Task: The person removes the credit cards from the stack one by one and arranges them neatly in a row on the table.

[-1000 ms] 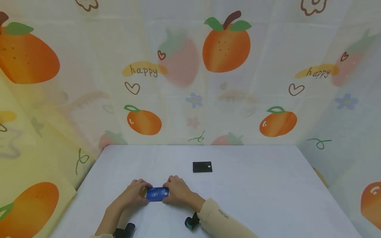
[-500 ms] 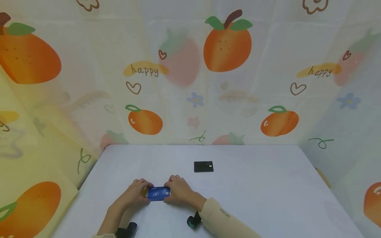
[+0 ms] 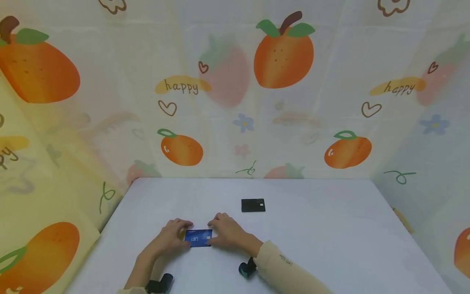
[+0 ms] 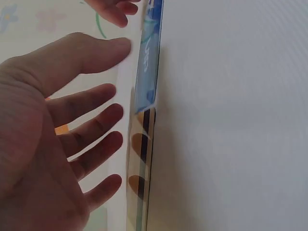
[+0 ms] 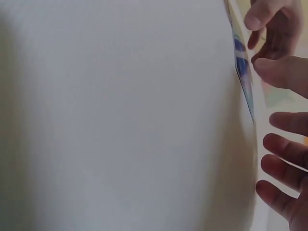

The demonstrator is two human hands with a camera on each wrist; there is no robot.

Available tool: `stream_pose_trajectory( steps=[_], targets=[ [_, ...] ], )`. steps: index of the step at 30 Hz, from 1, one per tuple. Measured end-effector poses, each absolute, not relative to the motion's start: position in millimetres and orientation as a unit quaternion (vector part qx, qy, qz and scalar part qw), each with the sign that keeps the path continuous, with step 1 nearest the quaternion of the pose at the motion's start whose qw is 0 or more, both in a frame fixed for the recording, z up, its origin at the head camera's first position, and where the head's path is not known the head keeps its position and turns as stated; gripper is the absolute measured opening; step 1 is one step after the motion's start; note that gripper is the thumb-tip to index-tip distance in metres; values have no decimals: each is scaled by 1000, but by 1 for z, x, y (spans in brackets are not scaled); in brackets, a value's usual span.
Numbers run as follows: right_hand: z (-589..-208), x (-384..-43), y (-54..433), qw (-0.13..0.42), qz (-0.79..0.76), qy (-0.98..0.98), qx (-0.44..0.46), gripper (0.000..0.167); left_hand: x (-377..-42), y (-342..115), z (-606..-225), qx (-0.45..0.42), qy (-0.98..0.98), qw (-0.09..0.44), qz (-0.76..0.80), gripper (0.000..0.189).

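Over the white bench (image 3: 330,228) across the lower frame, my left hand (image 3: 170,237) and right hand (image 3: 228,232) have fingers and thumbs spread loosely about either end of the blue card (image 3: 198,238), lower centre-left, contact unclear.

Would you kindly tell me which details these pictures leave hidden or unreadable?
Head view: print on the black card, unreadably small.
Head view: left sleeve, cut off by the bottom edge.
Left wrist view: tan striped piece, cut off by the bottom edge.
Right wrist view: right hand, partly cut off by the right edge.
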State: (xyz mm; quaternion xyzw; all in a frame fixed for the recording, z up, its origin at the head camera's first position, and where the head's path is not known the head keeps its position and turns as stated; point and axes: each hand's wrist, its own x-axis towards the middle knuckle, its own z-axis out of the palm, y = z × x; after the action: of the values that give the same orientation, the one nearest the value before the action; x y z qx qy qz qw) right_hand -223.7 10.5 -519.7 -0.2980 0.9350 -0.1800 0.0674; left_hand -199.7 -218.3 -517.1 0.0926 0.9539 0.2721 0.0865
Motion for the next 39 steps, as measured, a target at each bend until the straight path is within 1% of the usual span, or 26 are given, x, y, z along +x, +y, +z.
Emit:
stream_pose_trajectory(
  steps=[5,10,13,17,22,28,35,39],
  targets=[
    [-514,-228,23,70,-188,938,-283,51,-206,-214,-516,90,944,70,311,53],
    [-511,-236,40,62,-199,941,-268,50,-213,-202,-522,103,940,30,325,51],
    [-511,-241,52,57,-210,941,-258,49,-217,-191,-524,101,934,18,343,51],
    [-509,-246,67,55,-236,940,-242,48,-221,-176,-524,94,921,18,377,50],
    [-507,-253,83,47,-273,934,-224,47,-228,-158,-522,106,911,15,398,49],
    [-508,-261,100,38,-290,934,-203,48,-239,-139,-522,107,913,37,392,50],
    [-513,-269,122,13,-312,933,-178,45,-259,-125,-520,130,921,29,366,50],
    [-514,-274,134,5,-315,935,-165,42,-268,-117,-519,136,913,44,382,52]
  ],
)
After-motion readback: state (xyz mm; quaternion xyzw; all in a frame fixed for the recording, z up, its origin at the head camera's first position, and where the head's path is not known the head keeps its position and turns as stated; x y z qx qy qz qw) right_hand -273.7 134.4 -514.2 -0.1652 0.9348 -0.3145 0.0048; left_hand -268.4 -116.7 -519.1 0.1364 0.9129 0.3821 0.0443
